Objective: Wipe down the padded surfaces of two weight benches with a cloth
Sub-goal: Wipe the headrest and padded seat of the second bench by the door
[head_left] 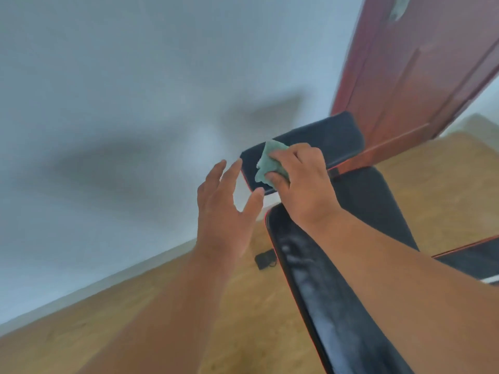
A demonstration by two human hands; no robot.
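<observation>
Our right hand (302,184) presses the green cloth (267,164), pinched in its grip, against the black bench pad (318,139); our left hand (224,209) hovers beside it, fingers spread, grasping nothing.

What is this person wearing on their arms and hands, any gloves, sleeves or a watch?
Nothing that shows. The left hand and right hand are bare, with no gloves, rings or watch in view, and both forearms are uncovered as far as the picture reaches: no sleeve, strap or cable.
</observation>
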